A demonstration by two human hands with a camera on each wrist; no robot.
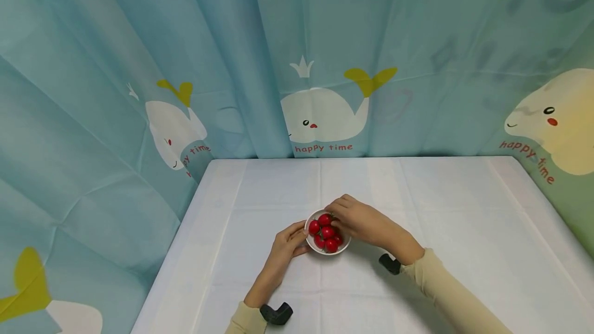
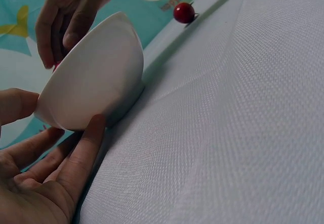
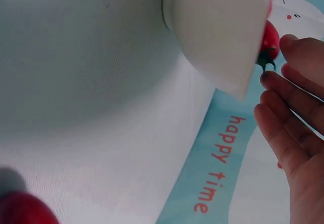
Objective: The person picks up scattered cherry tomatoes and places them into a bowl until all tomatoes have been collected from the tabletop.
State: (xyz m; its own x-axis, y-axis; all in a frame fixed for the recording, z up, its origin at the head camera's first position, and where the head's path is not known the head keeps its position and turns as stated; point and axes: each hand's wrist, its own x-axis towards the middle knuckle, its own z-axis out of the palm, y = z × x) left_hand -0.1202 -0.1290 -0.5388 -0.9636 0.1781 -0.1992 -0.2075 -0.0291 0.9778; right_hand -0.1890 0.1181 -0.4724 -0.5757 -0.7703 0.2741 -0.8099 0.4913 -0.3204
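A small white bowl (image 1: 327, 253) stands on the table, holding several red cherry tomatoes (image 1: 327, 232) with green stems. My left hand (image 1: 286, 246) grips its left side, a fingertip on the rim and other fingers against the outer wall (image 2: 96, 77). Over the bowl's far right rim is my right hand (image 1: 359, 218), its thumb and fingertips around a tomato (image 3: 270, 37) at the top. In the right wrist view the fingers are loosely extended, thumb tip beside that tomato and forefinger at its stem. One loose tomato (image 2: 184, 13) lies on the table, hidden in the head view.
A white cloth covers the table (image 1: 260, 195). Blue curtains (image 1: 223, 66) printed with whales hang behind it and along its sides. Black wrist straps show on the left wrist (image 1: 276, 314) and the right wrist (image 1: 390, 264).
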